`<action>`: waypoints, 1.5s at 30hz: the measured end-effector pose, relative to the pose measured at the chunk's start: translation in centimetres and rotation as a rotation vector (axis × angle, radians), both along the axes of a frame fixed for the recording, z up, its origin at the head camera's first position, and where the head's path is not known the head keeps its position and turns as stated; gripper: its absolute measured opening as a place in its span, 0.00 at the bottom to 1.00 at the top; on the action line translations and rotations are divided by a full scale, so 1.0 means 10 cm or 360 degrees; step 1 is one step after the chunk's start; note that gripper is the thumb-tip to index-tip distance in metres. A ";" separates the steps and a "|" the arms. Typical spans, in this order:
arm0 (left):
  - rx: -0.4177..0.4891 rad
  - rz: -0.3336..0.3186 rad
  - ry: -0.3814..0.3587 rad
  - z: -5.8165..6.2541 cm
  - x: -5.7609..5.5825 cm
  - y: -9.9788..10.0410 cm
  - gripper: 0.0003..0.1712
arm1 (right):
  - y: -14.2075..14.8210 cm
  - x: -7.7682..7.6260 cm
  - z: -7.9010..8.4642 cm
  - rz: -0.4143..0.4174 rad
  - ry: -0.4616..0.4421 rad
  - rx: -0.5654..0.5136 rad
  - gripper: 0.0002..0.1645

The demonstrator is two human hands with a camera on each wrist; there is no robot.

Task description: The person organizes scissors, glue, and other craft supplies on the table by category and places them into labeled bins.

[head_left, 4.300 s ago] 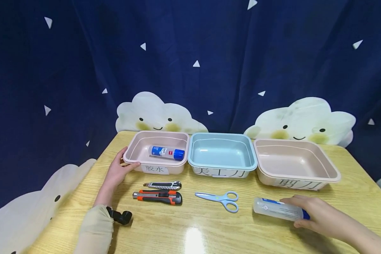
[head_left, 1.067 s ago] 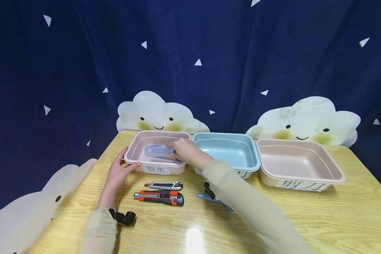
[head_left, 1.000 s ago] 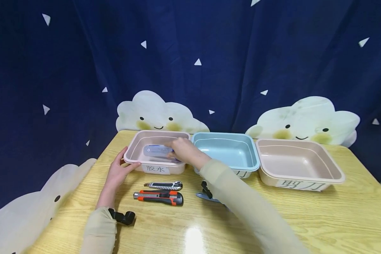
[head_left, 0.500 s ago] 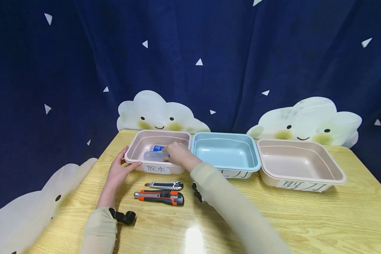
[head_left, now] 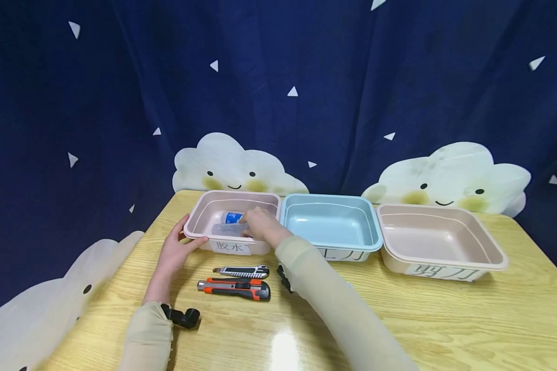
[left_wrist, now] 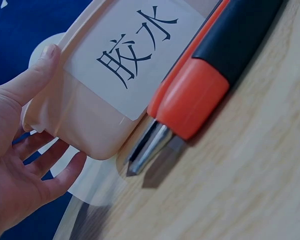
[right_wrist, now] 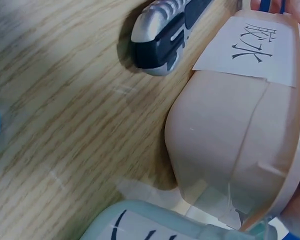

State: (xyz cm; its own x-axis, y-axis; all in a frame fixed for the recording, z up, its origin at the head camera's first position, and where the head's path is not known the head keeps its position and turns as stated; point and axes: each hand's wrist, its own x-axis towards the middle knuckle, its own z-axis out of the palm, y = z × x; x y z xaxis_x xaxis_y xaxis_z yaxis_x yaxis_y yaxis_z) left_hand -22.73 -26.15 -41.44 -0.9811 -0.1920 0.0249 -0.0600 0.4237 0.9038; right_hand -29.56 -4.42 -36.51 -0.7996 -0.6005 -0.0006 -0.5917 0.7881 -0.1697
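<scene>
the right hand reaches into the left pink bin, fingers curled round the near end of a clear bottle that lies inside, in front of a blue-labelled bottle. the left hand holds the bin's outer end, thumb at the front rim. to set the bottle down well, the person would best keep it low and flat, loosen the fingers only once it rests on the bin floor, and leave its neighbour unnudged while the left hand steadies the rim. only the head view shows the two bottles clearly; the left wrist view adds the left fingers spread below the rim and the pointed tip of the orange cutter, while the right wrist view shows the bin's side wall meeting the bench, beside the silver cutter.
</scene>
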 end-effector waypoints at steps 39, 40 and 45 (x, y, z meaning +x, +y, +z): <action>0.0014 -0.0024 0.0042 -0.03 -0.03 0.03 0.54 | 0.63 0.53 0.27 0.0317 0.0225 -0.0641 0.11; 0.0015 -0.0027 0.0046 -0.03 -0.03 0.03 0.54 | 0.66 0.56 0.27 0.0317 0.0231 -0.0632 0.11; 0.0018 -0.0019 0.0025 0.00 -0.01 0.02 0.53 | 0.74 0.70 0.23 0.0412 0.0245 -0.0567 0.11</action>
State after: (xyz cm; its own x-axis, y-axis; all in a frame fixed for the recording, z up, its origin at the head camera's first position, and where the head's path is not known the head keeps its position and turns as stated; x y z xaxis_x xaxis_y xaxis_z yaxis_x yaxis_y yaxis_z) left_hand -22.80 -25.98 -41.49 -0.9828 -0.1804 0.0381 -0.0407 0.4139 0.9094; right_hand -22.57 2.97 -34.20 -0.5981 -0.7215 0.3490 -0.8008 0.5198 -0.2976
